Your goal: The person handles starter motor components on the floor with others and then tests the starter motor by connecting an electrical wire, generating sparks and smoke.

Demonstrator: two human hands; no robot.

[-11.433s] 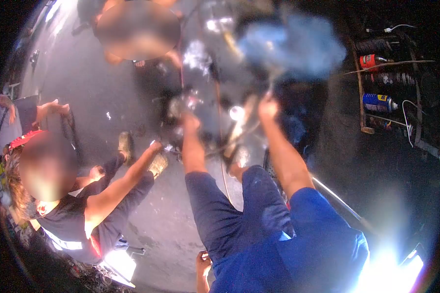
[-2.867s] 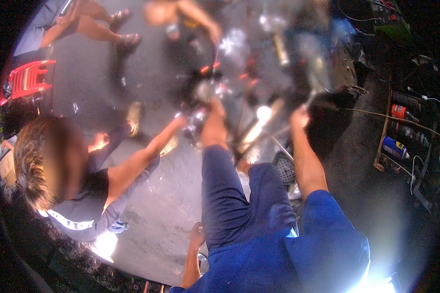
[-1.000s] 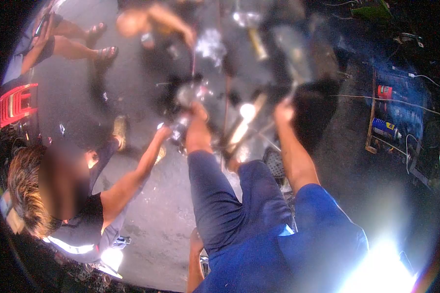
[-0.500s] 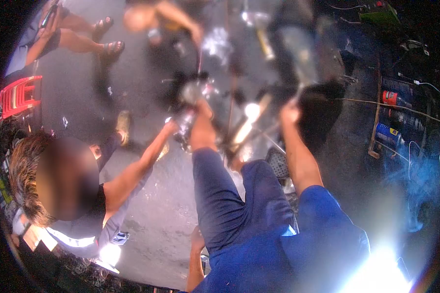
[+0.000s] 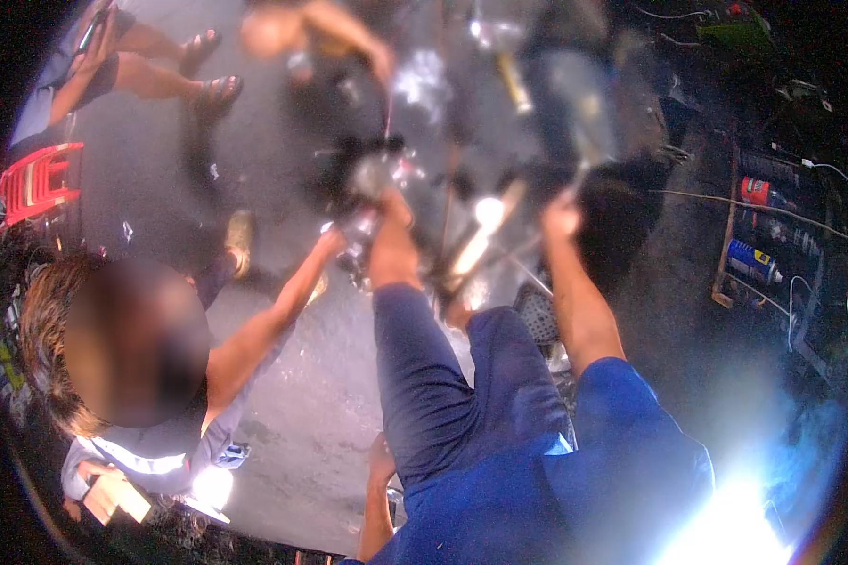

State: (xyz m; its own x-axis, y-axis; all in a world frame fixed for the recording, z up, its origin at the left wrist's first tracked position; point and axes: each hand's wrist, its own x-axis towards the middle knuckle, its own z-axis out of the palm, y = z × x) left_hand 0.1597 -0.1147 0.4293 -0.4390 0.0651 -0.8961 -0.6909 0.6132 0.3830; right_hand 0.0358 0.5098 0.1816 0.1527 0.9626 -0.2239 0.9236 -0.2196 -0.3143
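Observation:
My right hand (image 5: 562,218) is closed around something blurred. A thin, light-coloured piece (image 5: 583,171) rises from its top, but I cannot make out its kind. Below and left of this hand, a thin metal rod (image 5: 530,275) slants beside a bright, long bar (image 5: 471,250). My left hand (image 5: 380,461) is low beside my left thigh, its fingers partly hidden. My left foot (image 5: 396,209) is by a blurred round metal part (image 5: 369,177). A co-worker's hand (image 5: 330,242) reaches from the left to shiny metal (image 5: 358,231) beside my foot.
Another person's hand (image 5: 382,66) holds a thin rod from above. A red plastic stool (image 5: 42,184) stands left. Red (image 5: 761,193) and blue (image 5: 752,261) cans lie in a rack at right. Bright glare and smoke (image 5: 754,499) show low right.
The co-worker's head at left has shifted slightly right. A hand by a light block shows more clearly at lower left. The bluish smoke has changed shape. My hands have hardly moved.

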